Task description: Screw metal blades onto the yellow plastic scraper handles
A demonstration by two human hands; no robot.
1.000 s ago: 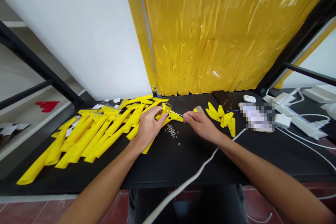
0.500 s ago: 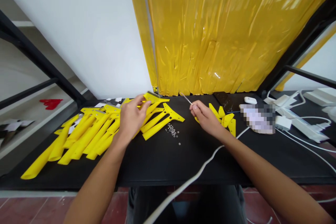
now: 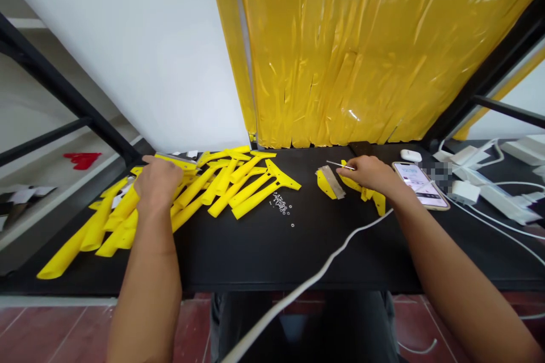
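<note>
My left hand (image 3: 158, 181) is over the left-hand pile, closed around a yellow scraper (image 3: 181, 163) with a metal edge along its head. Its fingers are partly hidden behind the back of the hand. Several finished-looking yellow scrapers (image 3: 91, 227) lie under and beside it. Bare yellow scraper handles (image 3: 255, 198) are heaped to its right. My right hand (image 3: 368, 173) grips a screwdriver (image 3: 339, 165), its thin metal shaft pointing left. Below that hand lie small yellow cover plates (image 3: 378, 202). Just left of it rests another yellow plate with a metal blade (image 3: 334, 181).
Small screws and nuts (image 3: 280, 203) are scattered mid-table. A phone (image 3: 419, 184), a white earbud case (image 3: 411, 156) and a power strip (image 3: 502, 187) stand at right. A white cable (image 3: 327, 266) crosses the front edge. Something red (image 3: 82, 160) lies on the left shelf.
My left hand has moved left with the scraper, onto the pile. My right hand has shifted right with the screwdriver, uncovering the plate with the blade. The phone's screen shows more fully.
</note>
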